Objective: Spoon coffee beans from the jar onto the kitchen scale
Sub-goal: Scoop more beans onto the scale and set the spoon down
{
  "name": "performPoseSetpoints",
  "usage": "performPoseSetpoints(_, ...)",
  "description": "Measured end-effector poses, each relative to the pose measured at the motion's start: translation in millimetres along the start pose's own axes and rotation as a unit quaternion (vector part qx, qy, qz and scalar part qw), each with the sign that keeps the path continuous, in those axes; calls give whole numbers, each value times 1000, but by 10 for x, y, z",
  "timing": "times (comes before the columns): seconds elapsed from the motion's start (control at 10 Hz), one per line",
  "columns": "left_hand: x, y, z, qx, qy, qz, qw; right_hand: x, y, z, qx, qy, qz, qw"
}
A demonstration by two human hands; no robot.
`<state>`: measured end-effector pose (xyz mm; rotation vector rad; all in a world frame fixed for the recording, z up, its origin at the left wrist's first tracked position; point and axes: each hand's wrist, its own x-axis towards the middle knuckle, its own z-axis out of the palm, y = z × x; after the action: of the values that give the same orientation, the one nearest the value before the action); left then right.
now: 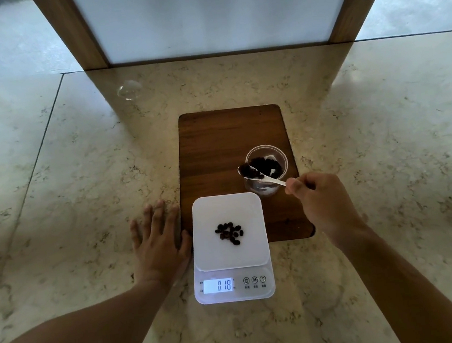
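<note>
A white kitchen scale point(249, 211) sits at the near edge of a wooden board, its display reading 0.18. A small heap of dark coffee beans point(229, 233) lies on its platform. Behind it to the right stands a clear glass jar point(280, 156) with beans inside. My right hand point(321, 202) pinches the handle of a white spoon point(269, 180), whose bowl, loaded with beans, hovers over the jar's left rim. My left hand point(158, 241) lies flat on the counter, fingers spread, touching the scale's left side.
The dark wooden board point(216, 149) rests on a marble counter point(80, 188). A wooden-framed frosted panel point(215, 11) rises at the counter's back edge. A small clear lid-like object point(128, 90) lies at the far left.
</note>
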<state>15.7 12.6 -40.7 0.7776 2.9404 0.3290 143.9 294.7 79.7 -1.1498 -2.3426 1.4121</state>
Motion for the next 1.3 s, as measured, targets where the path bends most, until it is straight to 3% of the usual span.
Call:
performPoseSetpoints(0.3,-3,7,-18,-5,1,-7,1000,-294,207,255,-24,-59,-5,998)
performPoseSetpoints(0.6,-11,4,-14,-4,2,-8,1000,-405,338,347,-52,-62,-24,996)
performPoseSetpoints(1.0,-6,-26,28,3,11,-2,1000,-491,341,347,-43,-40,-112,992)
performPoseSetpoints(1.2,-6,-38,45,7,14,1,1000,-511,341,331,-43,3,-161,986)
performPoseSetpoints(1.3,-6,-39,39,10,13,-1,1000,-522,356,344,-37,42,-143,988)
